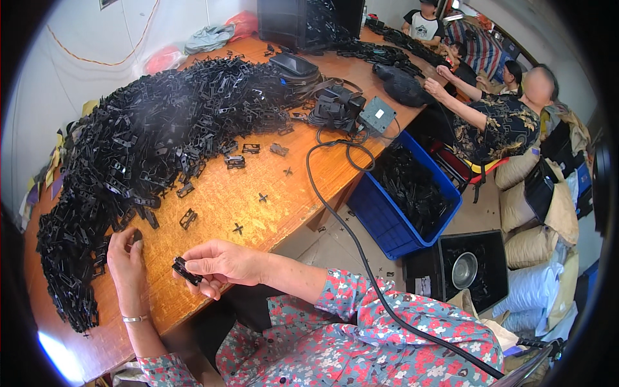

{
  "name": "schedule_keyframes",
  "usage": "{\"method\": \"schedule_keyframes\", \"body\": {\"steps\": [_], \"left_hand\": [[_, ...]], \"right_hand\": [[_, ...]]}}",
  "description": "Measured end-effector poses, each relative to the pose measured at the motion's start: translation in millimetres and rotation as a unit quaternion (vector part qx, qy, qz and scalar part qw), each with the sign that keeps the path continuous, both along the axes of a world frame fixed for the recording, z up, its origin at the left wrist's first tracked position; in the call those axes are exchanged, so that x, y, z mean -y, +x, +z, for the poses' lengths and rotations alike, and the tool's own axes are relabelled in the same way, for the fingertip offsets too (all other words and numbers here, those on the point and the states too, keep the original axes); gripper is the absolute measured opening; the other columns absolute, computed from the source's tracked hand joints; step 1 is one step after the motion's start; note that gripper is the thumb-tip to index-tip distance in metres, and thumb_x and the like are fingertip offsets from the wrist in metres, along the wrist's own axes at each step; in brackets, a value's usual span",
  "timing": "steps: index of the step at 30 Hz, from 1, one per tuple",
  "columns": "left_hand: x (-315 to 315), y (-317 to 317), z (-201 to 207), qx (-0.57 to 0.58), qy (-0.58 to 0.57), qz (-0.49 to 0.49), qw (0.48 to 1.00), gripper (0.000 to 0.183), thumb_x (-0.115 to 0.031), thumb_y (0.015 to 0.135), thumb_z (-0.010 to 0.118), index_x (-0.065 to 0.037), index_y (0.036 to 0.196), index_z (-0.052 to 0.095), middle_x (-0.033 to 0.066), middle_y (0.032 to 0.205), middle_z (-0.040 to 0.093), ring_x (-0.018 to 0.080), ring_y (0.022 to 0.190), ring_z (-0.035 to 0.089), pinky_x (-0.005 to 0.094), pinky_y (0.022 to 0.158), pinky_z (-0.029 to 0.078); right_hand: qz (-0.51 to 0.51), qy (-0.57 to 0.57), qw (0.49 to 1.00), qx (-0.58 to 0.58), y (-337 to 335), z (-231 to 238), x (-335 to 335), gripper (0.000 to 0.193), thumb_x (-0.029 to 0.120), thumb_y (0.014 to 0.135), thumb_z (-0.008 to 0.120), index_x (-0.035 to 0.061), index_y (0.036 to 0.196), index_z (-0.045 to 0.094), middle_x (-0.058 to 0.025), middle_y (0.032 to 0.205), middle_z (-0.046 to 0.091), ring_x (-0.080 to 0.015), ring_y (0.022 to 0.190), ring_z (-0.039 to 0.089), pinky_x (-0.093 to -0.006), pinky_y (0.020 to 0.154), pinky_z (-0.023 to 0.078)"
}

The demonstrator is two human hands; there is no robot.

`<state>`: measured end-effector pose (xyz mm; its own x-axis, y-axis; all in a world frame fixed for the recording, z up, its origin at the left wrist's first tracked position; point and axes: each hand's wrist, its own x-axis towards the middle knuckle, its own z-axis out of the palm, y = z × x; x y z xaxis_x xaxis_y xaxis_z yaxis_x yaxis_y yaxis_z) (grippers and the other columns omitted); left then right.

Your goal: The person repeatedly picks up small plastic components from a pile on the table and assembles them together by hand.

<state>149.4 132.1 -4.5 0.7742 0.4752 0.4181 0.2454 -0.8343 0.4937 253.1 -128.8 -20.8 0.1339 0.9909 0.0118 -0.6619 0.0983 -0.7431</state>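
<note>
Closed to a firm-looking pinch, the right hand (222, 263) has a black part (186, 271) between thumb and fingers, out in front of the body near the table's edge. In the head view, the left hand (127, 261) is beside the near end of the pile (148, 129), its fingers curled; something dark shows at the fingertips, but I cannot tell whether it is gripped or merely touched.

The held part is small and slim, so a turn of the thumb could let it slip. Close to the edge of the table (284, 193), it might then drop to the floor, where small dark bits already lie.

The pile is a loose, tangled heap. Pulling one piece from its foot could drag neighbours along or start a slide toward the left forearm. A loose frame (188, 219) and a small cross (238, 229) lie apart on the bare wood, where a passing sleeve could sweep them off.

A thick cable (361, 251) runs from the table across the flowered shirt (387, 316). If the right elbow catches it, the tug could jerk the hand or shift the grey box (378, 115).
</note>
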Motion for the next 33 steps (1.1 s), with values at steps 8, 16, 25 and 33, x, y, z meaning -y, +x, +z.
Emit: {"method": "schedule_keyframes", "body": {"steps": [8,16,25,33], "left_hand": [[32,-2,26,0.099,-0.322,-0.127,0.933,0.024,-0.011,0.102,0.067,0.002,0.123,0.065,-0.0016,0.092,0.062,0.0054,0.079,0.057,0.0221,0.069,0.048],[70,-55,30,0.119,-0.432,-0.113,0.887,0.028,-0.011,0.1,0.068,0.001,0.125,0.064,0.0035,0.101,0.07,0.0088,0.084,0.065,0.0225,0.072,0.052],[97,-43,33,0.106,-0.52,-0.171,0.83,0.036,-0.007,0.101,0.067,0.001,0.136,0.062,0.0052,0.112,0.07,0.011,0.092,0.07,0.0255,0.08,0.058],[94,-57,26,0.14,-0.521,-0.148,0.829,0.037,-0.006,0.101,0.068,0.0,0.136,0.062,0.0038,0.108,0.067,0.0106,0.089,0.069,0.0248,0.081,0.06]], "right_hand": [[-0.03,0.005,0.999,0.011,1,-7,-4,0.034,0.031,0.109,0.061,0.0009,0.125,0.064,-0.008,0.093,0.072,-0.0108,0.067,0.067,-0.0243,0.057,0.056],[-0.123,-0.047,0.988,0.077,-9,8,-7,0.034,0.028,0.107,0.065,-0.0013,0.124,0.064,-0.0085,0.093,0.073,-0.0126,0.067,0.069,-0.0265,0.059,0.059],[-0.224,-0.081,0.923,0.301,-4,30,0,0.031,0.019,0.104,0.068,-0.0075,0.121,0.065,-0.008,0.092,0.073,-0.0107,0.069,0.067,-0.0267,0.062,0.056],[-0.208,-0.071,0.908,0.356,-28,33,-14,0.028,0.015,0.1,0.073,-0.0063,0.117,0.068,-0.0065,0.092,0.074,-0.0079,0.07,0.065,-0.0268,0.062,0.053]]}}
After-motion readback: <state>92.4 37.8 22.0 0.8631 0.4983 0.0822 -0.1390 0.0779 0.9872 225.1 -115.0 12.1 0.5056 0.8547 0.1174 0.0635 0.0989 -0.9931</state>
